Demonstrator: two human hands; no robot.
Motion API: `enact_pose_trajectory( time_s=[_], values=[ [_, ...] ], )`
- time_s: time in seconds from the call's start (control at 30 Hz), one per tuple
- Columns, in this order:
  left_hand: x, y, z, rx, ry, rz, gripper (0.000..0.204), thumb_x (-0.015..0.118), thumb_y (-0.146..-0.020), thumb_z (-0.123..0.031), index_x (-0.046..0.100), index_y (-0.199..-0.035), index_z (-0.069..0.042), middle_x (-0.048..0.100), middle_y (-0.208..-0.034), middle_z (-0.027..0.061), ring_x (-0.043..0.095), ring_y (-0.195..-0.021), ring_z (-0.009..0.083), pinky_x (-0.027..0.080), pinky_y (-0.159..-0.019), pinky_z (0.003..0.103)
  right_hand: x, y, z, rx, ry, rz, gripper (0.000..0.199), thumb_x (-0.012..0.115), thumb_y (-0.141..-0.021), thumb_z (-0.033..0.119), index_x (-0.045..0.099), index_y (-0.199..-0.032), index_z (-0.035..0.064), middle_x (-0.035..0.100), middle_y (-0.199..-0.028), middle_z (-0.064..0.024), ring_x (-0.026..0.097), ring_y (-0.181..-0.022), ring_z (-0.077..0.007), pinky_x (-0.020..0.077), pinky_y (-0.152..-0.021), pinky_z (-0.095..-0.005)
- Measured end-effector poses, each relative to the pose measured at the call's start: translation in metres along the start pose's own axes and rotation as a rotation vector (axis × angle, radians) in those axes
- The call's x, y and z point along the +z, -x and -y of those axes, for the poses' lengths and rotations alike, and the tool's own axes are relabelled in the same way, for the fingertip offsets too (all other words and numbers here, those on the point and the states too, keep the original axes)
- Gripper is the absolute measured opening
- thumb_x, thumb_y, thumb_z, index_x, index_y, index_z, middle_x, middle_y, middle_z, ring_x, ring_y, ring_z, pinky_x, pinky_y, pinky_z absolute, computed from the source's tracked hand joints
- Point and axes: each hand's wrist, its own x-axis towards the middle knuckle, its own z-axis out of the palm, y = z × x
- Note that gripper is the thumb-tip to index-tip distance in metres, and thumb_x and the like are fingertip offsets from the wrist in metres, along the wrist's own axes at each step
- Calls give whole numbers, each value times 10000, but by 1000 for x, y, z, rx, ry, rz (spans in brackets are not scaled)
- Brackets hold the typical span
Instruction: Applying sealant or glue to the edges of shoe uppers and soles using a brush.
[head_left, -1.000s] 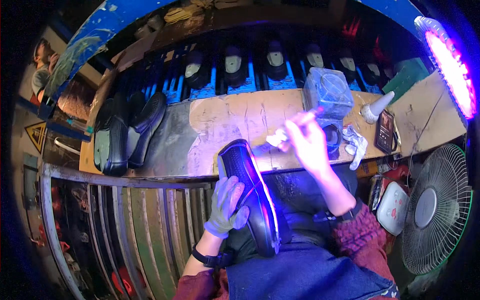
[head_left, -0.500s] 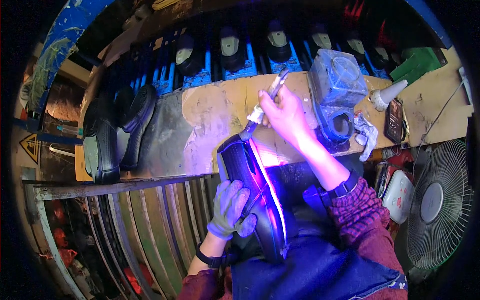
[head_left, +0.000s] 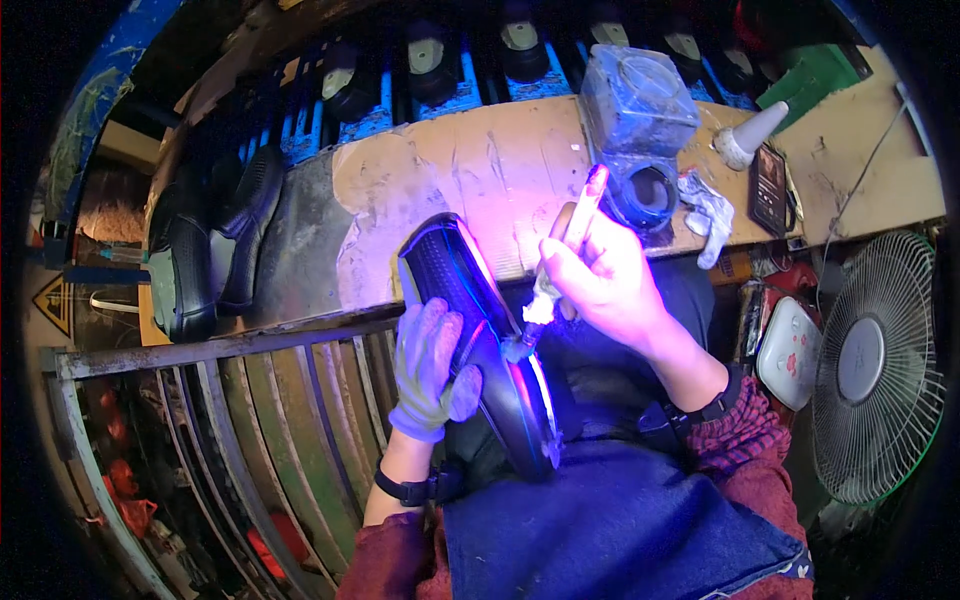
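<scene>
A black shoe lies tilted across my lap, its heel end up by the bench edge and its toe toward my apron. My gloved left hand is closed around the shoe's left side. In my bare right hand is a brush with a pale, crusted handle. Its dark bristles touch the shoe's right side near the middle, beside the sole edge. A bright purple-white light shines along that edge. A blue tub with a round opening stands just beyond my right hand.
A pair of black shoes stands on the bench at left. Several shoe lasts sit on the blue conveyor slats behind. A white cone, a phone and a crumpled cloth lie at right, above a fan.
My right hand has drawn the brush from the heel end down the sole edge toward the shoe's middle. In the picture, the bench has shifted slightly up and left.
</scene>
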Motion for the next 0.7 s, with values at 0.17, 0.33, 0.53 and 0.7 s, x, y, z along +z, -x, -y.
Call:
enact_pose_trajectory(
  time_s=[0.17, 0.33, 0.53, 0.7],
  values=[
    [1, -14, -8, -7, -9, -29, 415, 519, -849, -245, 535, -1153, 38, 533, -1174, 232, 502, -1088, 439, 374, -964, 511, -7, 32, 25, -6, 3, -6, 89, 592, -833, 109, 563, -823, 25, 536, -649, 7, 481, -547, -46, 397, -496, -227],
    [-1, -31, -14, 109, -126, -49, 308, 544, -838, -61, 477, -1139, -56, 533, -1177, 205, 524, -1090, 420, 413, -942, 522, -10, 50, 50, -190, 80, 12, 134, 642, -786, 119, 553, -759, 23, 526, -633, -28, 485, -524, -87, 393, -491, -254],
    [-9, -44, -4, 244, -178, -81, 425, 629, -794, -58, 458, -1182, -26, 532, -1183, 202, 524, -1106, 401, 417, -952, 501, -22, 46, 61, -692, 52, 267, 130, 693, -732, 51, 563, -730, 43, 586, -696, -57, 584, -588, -190, 450, -535, -290],
    [-27, -75, -19, 169, -189, -84, 672, 752, -678, -191, 453, -1259, -34, 549, -1168, 193, 554, -1062, 382, 439, -938, 421, -26, 44, 100, -886, 199, 301, 211, 704, -763, 140, 549, -846, 23, 647, -804, -168, 647, -694, -257, 543, -610, -344]
  ],
)
